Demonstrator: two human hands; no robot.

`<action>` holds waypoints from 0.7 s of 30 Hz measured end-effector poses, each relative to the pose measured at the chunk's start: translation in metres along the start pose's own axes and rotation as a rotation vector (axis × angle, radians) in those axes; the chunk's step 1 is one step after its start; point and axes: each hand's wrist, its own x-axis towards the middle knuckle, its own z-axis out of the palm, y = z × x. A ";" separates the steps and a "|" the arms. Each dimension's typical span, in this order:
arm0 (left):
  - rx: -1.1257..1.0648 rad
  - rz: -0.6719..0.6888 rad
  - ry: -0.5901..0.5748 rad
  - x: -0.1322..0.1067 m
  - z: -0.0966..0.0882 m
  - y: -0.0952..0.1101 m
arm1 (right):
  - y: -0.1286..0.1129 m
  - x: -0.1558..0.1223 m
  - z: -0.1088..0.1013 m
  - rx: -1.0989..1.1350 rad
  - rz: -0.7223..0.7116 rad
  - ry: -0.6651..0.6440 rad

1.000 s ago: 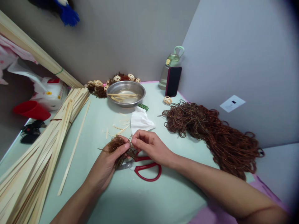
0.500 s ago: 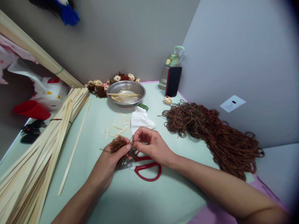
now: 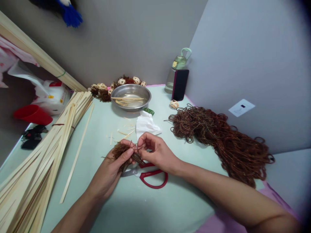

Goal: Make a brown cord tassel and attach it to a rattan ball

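A small bundle of brown yarn (image 3: 119,150) with a frayed, tassel-like end is gripped in my left hand (image 3: 116,166), thumb pressed on top. My right hand (image 3: 155,150) pinches a thin strand of yarn (image 3: 135,148) that runs from the bundle between the two hands. Beneath them on the table lie scissors (image 3: 155,179) with red handles, their blades partly covered by my left hand and the yarn. Just beyond my fingers is a crumpled white tissue (image 3: 146,124).
A metal bowl (image 3: 131,107) holds water and thin strips. Long bamboo strips (image 3: 48,149) fill the left side; a brown yarn heap (image 3: 218,139) covers the right. At the back stand a phone (image 3: 180,85) and a bottle (image 3: 170,81). A woven ball (image 3: 174,104) sits nearby.
My left hand has shifted slightly left and up with the yarn bundle, and the gap between my hands' fingertips has widened a little. My right hand has barely moved.
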 end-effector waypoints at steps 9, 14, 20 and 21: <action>0.052 0.076 0.068 0.002 0.000 -0.002 | 0.000 0.001 0.001 0.025 -0.010 0.074; 0.132 -0.007 0.014 0.004 -0.004 -0.011 | -0.004 0.002 0.000 0.085 -0.016 0.072; 0.078 0.005 0.076 0.003 0.000 -0.004 | -0.004 0.001 -0.003 -0.027 -0.063 0.058; 0.065 0.019 0.096 0.003 0.001 -0.003 | -0.004 0.000 -0.004 -0.058 -0.055 0.043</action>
